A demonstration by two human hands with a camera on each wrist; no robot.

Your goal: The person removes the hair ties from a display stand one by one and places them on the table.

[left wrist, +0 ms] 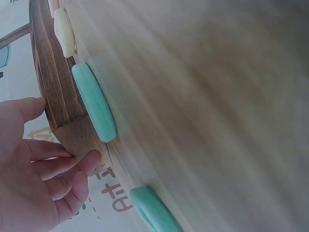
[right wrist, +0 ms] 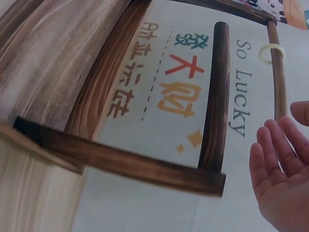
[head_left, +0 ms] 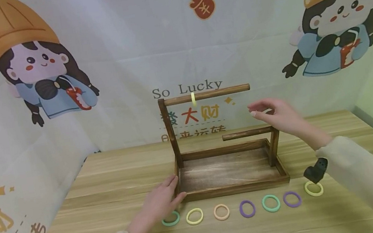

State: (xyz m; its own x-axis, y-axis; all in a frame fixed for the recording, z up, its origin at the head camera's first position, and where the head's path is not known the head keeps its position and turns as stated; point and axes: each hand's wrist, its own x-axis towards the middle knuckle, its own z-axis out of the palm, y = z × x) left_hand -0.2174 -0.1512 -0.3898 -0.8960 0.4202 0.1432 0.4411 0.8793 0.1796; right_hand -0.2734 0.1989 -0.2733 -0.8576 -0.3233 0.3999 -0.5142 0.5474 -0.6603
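A dark wooden rack (head_left: 234,188) with a tray base and two horizontal bars stands on the table. My left hand (head_left: 161,200) grips its front left corner, thumb at the front wall and fingers at the side, as the left wrist view (left wrist: 53,164) shows. On the upper bar (head_left: 226,91) hangs a pale yellow hair tie (head_left: 193,99). My right hand (head_left: 275,112) is raised above the lower bar (head_left: 244,134), to the right of the upper bar's free end. Its fingers are loosely bent and hold nothing, seen also in the right wrist view (right wrist: 285,169).
Several hair ties lie in a row before the rack: green (head_left: 171,218), yellow (head_left: 194,216), orange (head_left: 221,212), purple (head_left: 247,208), green (head_left: 271,203), purple (head_left: 292,199) and yellow (head_left: 314,188). A printed cloth (head_left: 126,61) hangs behind the table (head_left: 109,185).
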